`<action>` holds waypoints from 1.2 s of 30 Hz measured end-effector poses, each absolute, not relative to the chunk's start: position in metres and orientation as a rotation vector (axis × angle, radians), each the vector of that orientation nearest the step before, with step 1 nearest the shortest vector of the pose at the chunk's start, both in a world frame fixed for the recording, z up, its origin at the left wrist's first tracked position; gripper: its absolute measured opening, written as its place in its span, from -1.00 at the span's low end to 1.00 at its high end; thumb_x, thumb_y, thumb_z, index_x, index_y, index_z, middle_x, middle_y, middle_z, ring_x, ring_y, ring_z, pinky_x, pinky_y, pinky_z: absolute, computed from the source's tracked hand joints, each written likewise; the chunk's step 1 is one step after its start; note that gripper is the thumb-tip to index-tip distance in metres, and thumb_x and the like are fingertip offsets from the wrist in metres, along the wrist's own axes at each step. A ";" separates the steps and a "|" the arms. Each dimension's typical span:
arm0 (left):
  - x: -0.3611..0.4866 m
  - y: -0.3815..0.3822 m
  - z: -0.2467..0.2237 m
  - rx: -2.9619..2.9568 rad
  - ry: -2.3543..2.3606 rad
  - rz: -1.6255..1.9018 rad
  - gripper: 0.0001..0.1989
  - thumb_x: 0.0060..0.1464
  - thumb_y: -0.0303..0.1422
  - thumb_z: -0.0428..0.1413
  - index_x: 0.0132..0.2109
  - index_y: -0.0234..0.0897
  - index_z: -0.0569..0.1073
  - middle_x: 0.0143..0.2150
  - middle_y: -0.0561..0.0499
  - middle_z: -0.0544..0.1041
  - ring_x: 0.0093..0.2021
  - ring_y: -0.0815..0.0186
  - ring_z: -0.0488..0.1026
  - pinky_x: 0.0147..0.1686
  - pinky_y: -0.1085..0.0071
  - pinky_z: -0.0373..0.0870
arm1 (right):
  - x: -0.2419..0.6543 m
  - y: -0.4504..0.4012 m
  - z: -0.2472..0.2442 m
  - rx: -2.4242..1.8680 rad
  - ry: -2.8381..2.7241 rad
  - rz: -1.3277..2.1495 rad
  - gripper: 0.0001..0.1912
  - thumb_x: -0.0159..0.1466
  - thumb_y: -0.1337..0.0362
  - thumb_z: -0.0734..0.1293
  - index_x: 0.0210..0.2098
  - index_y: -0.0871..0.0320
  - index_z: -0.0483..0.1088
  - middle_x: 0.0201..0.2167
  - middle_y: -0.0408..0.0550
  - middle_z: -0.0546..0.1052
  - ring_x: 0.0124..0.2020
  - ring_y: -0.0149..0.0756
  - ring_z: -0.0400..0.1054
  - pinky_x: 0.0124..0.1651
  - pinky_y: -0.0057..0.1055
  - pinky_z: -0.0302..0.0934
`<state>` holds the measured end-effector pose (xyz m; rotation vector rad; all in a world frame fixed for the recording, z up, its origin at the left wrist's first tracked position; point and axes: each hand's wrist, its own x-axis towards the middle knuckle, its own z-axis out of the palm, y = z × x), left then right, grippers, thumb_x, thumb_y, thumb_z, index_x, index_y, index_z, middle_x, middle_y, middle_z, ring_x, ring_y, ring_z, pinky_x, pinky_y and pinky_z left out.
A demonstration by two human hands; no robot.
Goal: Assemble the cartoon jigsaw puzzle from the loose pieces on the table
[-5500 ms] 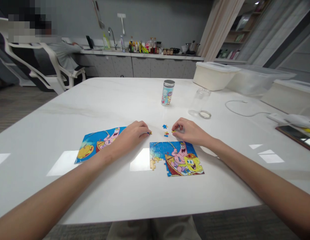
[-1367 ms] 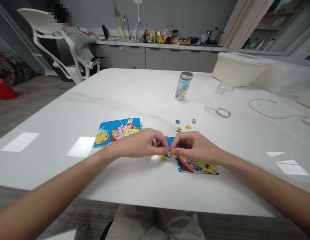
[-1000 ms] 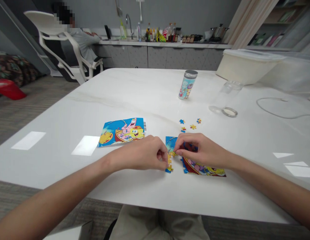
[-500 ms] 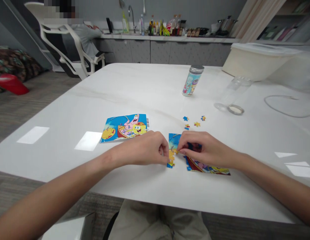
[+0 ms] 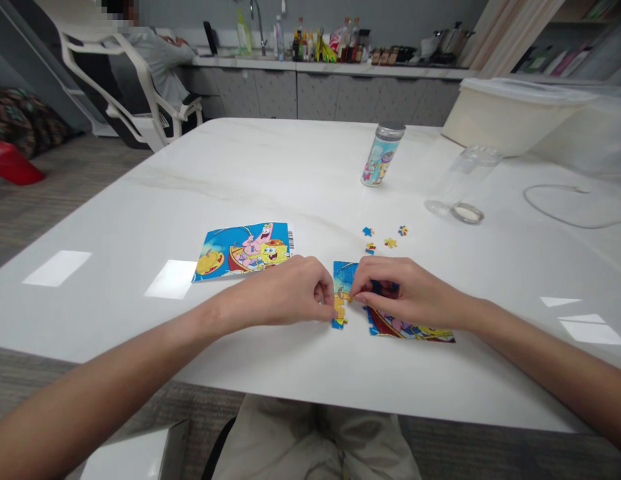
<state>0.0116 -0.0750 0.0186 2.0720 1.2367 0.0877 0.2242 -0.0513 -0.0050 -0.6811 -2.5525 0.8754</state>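
A partly assembled jigsaw puzzle (image 5: 410, 328) lies on the white table near its front edge, with a notched gap in its lower left part. My left hand (image 5: 310, 293) is closed, its thumb and fingertips pinching the puzzle's left edge. Over the puzzle, my right hand (image 5: 390, 288) is closed too, thumb and forefinger pinching a yellow puzzle piece (image 5: 349, 299) at the gap; the hand hides part of the picture. Several loose pieces, among them a yellow one (image 5: 391, 243), lie just behind the puzzle. A cartoon picture card (image 5: 243, 250) rests beyond my left forearm.
A cartoon-printed can (image 5: 383, 155) stands farther back. To its right are a clear plastic jar (image 5: 460, 177) lying tilted, a round lid (image 5: 467, 213), a cable (image 5: 555, 217) and a cream bin (image 5: 510, 120). Another person sits in a white chair (image 5: 140, 87) at the back left.
The view has shifted slightly, so everything sits a little higher and farther left. Both hands keep nearly the same place at the puzzle, with only slight finger movement.
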 end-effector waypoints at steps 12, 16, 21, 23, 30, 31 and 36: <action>-0.006 -0.072 0.033 2.361 0.700 0.035 -0.82 0.03 -0.47 0.08 -0.37 -0.15 0.57 -0.46 0.03 0.50 -0.47 0.36 0.37 -0.44 0.43 0.16 | 0.229 -0.051 -0.005 -0.523 -2.660 0.805 -0.80 0.31 0.34 0.21 -0.22 0.14 0.48 -0.34 -0.03 0.44 -0.30 -0.34 0.30 -0.23 -0.38 0.18; -0.004 -0.072 0.029 2.368 0.709 0.030 -0.80 0.05 -0.43 0.08 -0.49 -0.18 0.52 -0.53 0.03 0.43 -0.52 0.36 0.31 -0.47 0.40 0.13 | 0.230 -0.053 -0.005 -0.430 -2.750 0.756 -0.75 0.32 0.31 0.21 -0.10 0.10 0.49 -0.35 -0.03 0.41 -0.34 -0.34 0.27 -0.25 -0.38 0.16; -0.002 -0.074 0.028 2.439 0.676 0.020 -0.75 0.04 -0.50 0.08 -0.57 -0.22 0.43 -0.58 0.06 0.36 -0.57 0.39 0.22 -0.52 0.38 0.03 | 0.230 -0.053 -0.004 -0.404 -2.797 0.740 -0.75 0.31 0.31 0.22 -0.10 0.10 0.49 -0.39 -0.05 0.39 -0.36 -0.35 0.24 -0.27 -0.39 0.14; -0.001 -0.075 0.029 2.484 0.656 -0.019 -0.74 0.05 -0.51 0.07 -0.57 -0.23 0.43 -0.58 0.05 0.36 -0.58 0.40 0.19 -0.53 0.37 0.01 | 0.230 -0.052 -0.004 -0.400 -2.800 0.739 -0.76 0.31 0.32 0.23 -0.11 0.11 0.50 -0.41 -0.06 0.38 -0.37 -0.35 0.24 -0.28 -0.39 0.13; 0.001 -0.076 0.028 2.614 0.615 -0.145 -0.76 0.13 -0.48 0.02 -0.48 -0.24 0.45 -0.52 0.02 0.41 -0.51 0.37 0.27 -0.50 0.39 0.05 | 0.229 -0.053 -0.004 -0.405 -2.816 0.722 -0.74 0.32 0.34 0.20 -0.07 0.17 0.45 -0.38 -0.04 0.39 -0.33 -0.33 0.25 -0.26 -0.40 0.12; 0.001 -0.076 0.027 2.624 0.609 -0.146 -0.76 0.13 -0.48 0.02 -0.48 -0.25 0.45 -0.51 0.02 0.40 -0.51 0.37 0.27 -0.50 0.39 0.05 | 0.229 -0.053 -0.004 -0.407 -2.824 0.713 -0.74 0.32 0.34 0.19 -0.07 0.17 0.45 -0.38 -0.04 0.39 -0.33 -0.33 0.24 -0.27 -0.40 0.12; 0.002 -0.076 0.025 2.670 0.600 -0.134 -0.75 0.12 -0.50 0.02 -0.49 -0.25 0.45 -0.52 0.04 0.39 -0.52 0.39 0.26 -0.51 0.40 0.05 | 0.229 -0.054 -0.003 -0.394 -2.837 0.702 -0.76 0.33 0.32 0.19 -0.12 0.15 0.47 -0.42 -0.07 0.35 -0.35 -0.34 0.23 -0.27 -0.42 0.11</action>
